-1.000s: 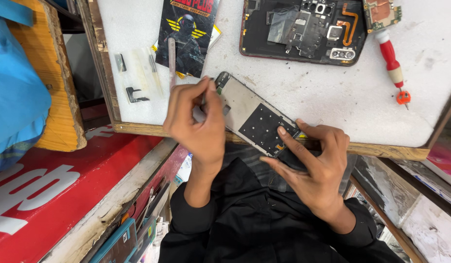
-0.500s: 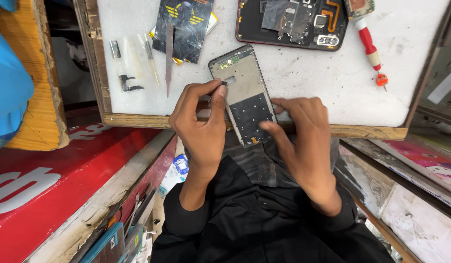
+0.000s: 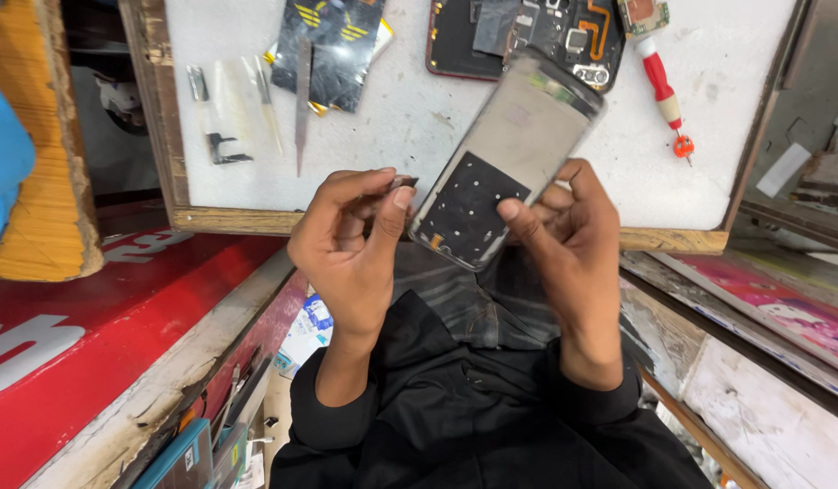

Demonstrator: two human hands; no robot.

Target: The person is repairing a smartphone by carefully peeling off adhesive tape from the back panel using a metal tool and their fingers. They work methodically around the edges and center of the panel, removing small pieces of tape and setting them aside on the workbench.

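My right hand [image 3: 568, 244] grips a phone display frame [image 3: 505, 158] by its lower end, tilted up over the front edge of the white work tray [image 3: 392, 136]. The frame's back faces me, grey on top with a black patch below. My left hand [image 3: 346, 240] is beside the frame's lower left corner, thumb and fingers pinched on a small dark piece [image 3: 403, 182] that I cannot identify. Both sleeves are black.
On the tray lie an opened phone body [image 3: 528, 32], a red-handled screwdriver [image 3: 662, 86], metal tweezers [image 3: 302, 100], a dark printed packet [image 3: 333, 45] and small parts in a clear bag [image 3: 229, 118]. A red counter [image 3: 102, 308] is at left, a wooden edge [image 3: 673, 240] in front.
The display frame has been lifted and tilted from lying toward the left to leaning up and right. My right hand moved under it; my left hand came off its corner, pinching a small piece.
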